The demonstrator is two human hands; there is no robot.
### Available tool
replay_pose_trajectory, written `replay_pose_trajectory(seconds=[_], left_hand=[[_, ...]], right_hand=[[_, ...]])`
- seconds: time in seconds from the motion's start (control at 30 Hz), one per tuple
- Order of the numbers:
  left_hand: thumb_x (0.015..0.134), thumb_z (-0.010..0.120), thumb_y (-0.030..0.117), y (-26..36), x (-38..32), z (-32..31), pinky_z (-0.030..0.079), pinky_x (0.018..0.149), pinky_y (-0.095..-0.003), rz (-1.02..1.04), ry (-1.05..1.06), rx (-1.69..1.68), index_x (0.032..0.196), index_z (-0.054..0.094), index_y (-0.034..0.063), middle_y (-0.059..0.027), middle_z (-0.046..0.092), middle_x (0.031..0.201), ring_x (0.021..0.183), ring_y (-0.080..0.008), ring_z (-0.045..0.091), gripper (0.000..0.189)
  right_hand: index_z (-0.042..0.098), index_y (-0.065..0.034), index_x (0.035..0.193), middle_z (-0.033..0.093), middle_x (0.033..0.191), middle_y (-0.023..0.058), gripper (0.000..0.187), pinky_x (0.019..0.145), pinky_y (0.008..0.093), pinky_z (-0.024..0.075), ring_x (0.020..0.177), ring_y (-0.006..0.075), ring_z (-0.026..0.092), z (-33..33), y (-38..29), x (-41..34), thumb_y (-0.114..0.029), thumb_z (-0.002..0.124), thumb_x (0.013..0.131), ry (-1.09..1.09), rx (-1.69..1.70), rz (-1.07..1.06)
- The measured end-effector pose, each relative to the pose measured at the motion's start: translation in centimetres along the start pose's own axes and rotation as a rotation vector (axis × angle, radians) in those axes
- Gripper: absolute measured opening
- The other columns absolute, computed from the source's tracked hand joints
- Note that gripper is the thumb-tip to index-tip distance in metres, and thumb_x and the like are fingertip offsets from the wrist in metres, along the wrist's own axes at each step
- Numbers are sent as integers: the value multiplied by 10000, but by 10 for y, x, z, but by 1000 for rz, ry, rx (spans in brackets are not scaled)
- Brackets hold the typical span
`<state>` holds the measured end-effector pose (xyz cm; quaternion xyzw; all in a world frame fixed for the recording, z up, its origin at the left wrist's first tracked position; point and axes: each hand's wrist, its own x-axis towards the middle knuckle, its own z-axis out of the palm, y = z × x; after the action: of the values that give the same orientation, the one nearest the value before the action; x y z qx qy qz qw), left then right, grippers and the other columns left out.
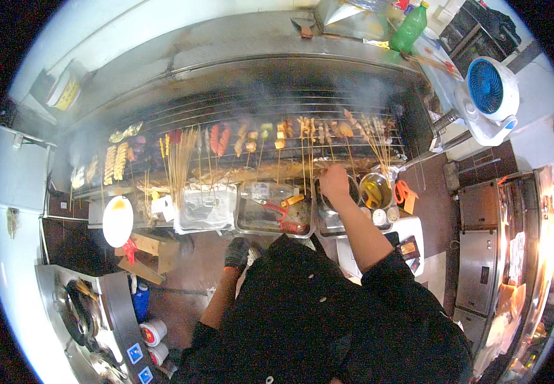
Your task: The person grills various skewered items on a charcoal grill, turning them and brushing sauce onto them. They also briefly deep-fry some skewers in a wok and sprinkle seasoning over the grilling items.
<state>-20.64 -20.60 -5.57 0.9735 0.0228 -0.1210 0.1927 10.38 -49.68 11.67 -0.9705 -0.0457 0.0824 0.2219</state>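
Note:
My right hand is bare and curled, above the dark round bowl at the front of the grill. Ends of wooden skewers lie just above it; what its fingers hold is hidden. My left hand, in a dark glove, hangs low beside the black clothing, its grip unclear. A row of skewered food lies across the smoking grill. Among it are red sausages, spiral-cut pieces, cubes on a skewer and a thick bundle of thin sticks.
A metal tray holds red-handled tools. Right of it stand an oil pot, shakers and orange-handled scissors. A white plate is left. A fan and green bottle stand upper right.

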Motion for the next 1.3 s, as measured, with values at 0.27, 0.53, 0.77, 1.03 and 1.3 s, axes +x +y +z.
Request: replay_pose_trajectory(seconds=[0.27, 0.53, 0.77, 1.03, 1.3], left_hand=[[980, 630, 319, 70, 122, -59, 533, 896, -386, -102, 128, -496, 1257, 630, 24, -173, 686, 1198, 1057, -297, 675, 404], [984, 645, 251, 114, 233, -68, 532, 596, -433, -460, 158, -1669, 1153, 654, 38, -128, 717, 951, 723, -259, 683, 272], [975, 646, 244, 107, 246, -70, 482, 538, -376, -483, 108, -1582, 1025, 699, 40, -82, 685, 798, 625, -209, 634, 217], [1003, 510, 346, 108, 251, -63, 492, 730, -416, -384, 61, -874, 1005, 662, 110, -101, 649, 902, 821, -266, 620, 281], [900, 632, 258, 99, 185, -148, 530, 913, -488, -253, 482, -191, 1224, 675, 85, -219, 675, 1196, 1064, -404, 656, 370]], right_hand=[[701, 26, 928, 708, 1011, 258, 196, 834, 479, 579, 948, 418, 700, -17, -4, -3, -162, 667, 885, 141, -98, -2], [690, 37, 961, 701, 1044, 282, 204, 833, 517, 580, 966, 450, 694, -12, 24, 28, -137, 639, 868, 20, -72, 84], [725, 51, 914, 698, 945, 310, 307, 823, 502, 566, 897, 449, 692, 0, 37, 28, -249, 656, 919, 66, -12, 117], [741, 8, 979, 704, 994, 289, 269, 846, 505, 564, 937, 440, 693, -13, 26, 21, -231, 634, 920, 37, -3, 117], [749, -21, 979, 715, 979, 260, 225, 855, 509, 570, 939, 426, 701, -8, 37, 11, -189, 620, 903, 124, 18, 26]])
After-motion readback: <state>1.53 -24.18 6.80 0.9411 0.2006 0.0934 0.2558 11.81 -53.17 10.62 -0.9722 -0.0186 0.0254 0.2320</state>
